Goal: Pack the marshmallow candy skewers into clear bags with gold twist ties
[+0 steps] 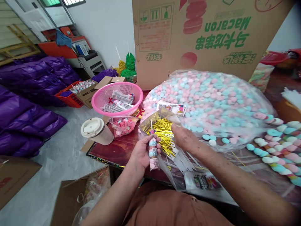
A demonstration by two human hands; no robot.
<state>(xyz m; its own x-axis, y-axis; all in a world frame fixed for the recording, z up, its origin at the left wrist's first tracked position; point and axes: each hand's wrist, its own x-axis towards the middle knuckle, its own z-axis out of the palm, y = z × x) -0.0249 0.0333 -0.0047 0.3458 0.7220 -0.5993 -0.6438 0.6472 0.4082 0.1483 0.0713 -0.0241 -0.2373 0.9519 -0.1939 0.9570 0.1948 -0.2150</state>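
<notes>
My left hand (pixel 140 152) is closed around a wrapped marshmallow skewer (pixel 153 152). Pink, blue and white pieces show through its clear printed bag, and a stick with a small bow points up from the top. Gold twist ties (pixel 164 129) lie in a heap in an opened clear bag just beyond. Over the right side of that heap is my right hand (pixel 183 137); its fingers are mostly hidden from view. White sticks (pixel 183 160) and a stack of printed bags (pixel 204 182) lie below my right forearm.
A large clear bag of marshmallows (pixel 211 97) spreads before a cardboard box (pixel 162 40). To the left stand a pink basket (pixel 98 109) of printed wrappers, a lidded cup (pixel 98 133) and a small bag of bows (pixel 123 126). Bare marshmallow skewers (pixel 277 147) lie at the right.
</notes>
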